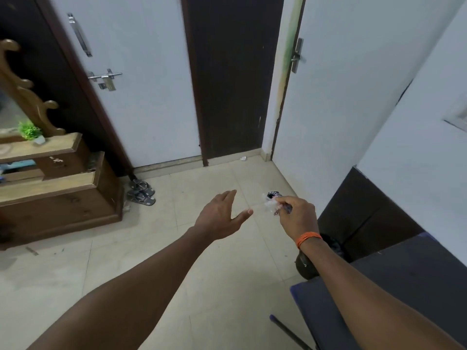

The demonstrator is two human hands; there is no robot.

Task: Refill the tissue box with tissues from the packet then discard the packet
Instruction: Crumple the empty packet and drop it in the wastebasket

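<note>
The right hand (298,218) is closed, its fingers (283,207) pinched around a crumpled, translucent plastic packet (271,202) with a dark printed patch at its far end; the thin film bunches out beyond the fingertips and is held up over the floor (151,248), touching nothing else. A band of orange thread (308,239) wraps the right wrist. The left hand (222,215) is empty and open, palm facing right, fingers stretched forward and the thumb spread toward the packet, with a clear gap between thumb tip and plastic. Both bare forearms reach forward from the lower edge of the view. Below the right wrist sits a round dark bin (309,265) lined with glossy black plastic, partly hidden by the forearm. To the right of the closed fingers is a flat, dark grey bench (404,274) with blue edging. The floor is pale, smooth square tile with thin joints and scattered specks. Far left of the open fingers stands a stepped, carved wooden dressing unit (58,195) with a small green plant (29,130) on its shelf, and a pair of grey sandals (141,193) lies beside its base. Beyond the hands, a white door with a metal latch (104,78) and a second white door flank a dark brown panel (232,77); a small white scrap (243,158) lies at its foot.
</note>
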